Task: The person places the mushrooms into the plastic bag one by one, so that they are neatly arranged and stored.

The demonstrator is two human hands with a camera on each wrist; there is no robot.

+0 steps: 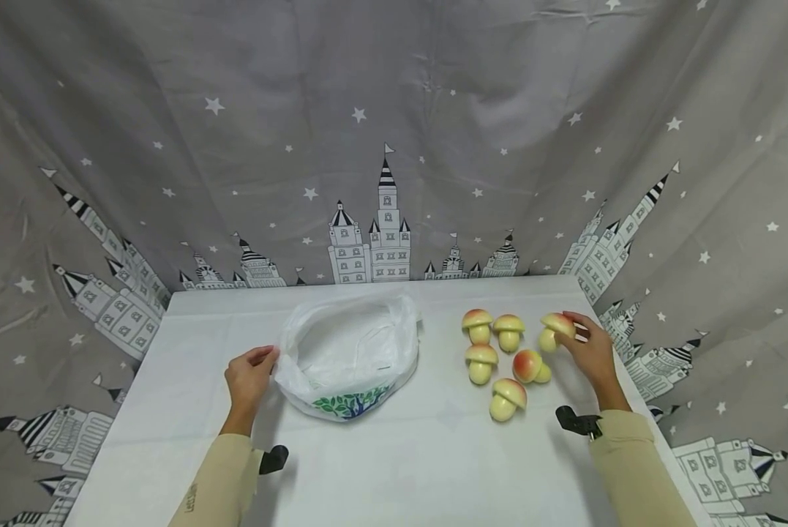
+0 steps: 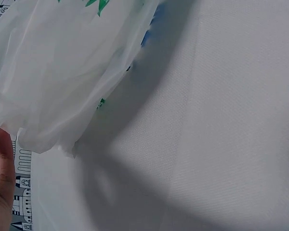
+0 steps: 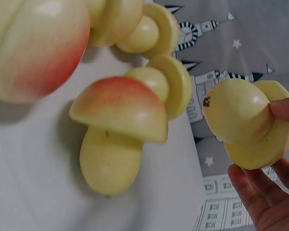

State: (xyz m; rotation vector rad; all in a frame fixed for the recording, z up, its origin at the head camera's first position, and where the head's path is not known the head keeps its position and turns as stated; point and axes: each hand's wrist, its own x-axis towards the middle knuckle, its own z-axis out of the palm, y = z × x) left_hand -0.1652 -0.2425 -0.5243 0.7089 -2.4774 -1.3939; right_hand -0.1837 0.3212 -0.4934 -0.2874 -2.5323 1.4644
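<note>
A white plastic bag (image 1: pixel 350 359) with a green and blue tree print stands with its mouth spread wide on the table. My left hand (image 1: pixel 249 375) pinches the left side of its rim; in the left wrist view the fingers (image 2: pixel 2 168) show at the bag's edge. On the right, my right hand (image 1: pixel 591 351) grips a toy mushroom (image 1: pixel 554 329) by its cap, its pale stem pointing away from the palm in the right wrist view. Several more yellow mushrooms with reddish caps lie to its left, the closest being a tipped one (image 1: pixel 528 366).
The white table (image 1: pixel 394 476) ends at a grey curtain (image 1: pixel 394 88) printed with castles and stars, which also hangs along both sides. A black camera mount sits on each wrist. The mushrooms lie between the bag and my right hand.
</note>
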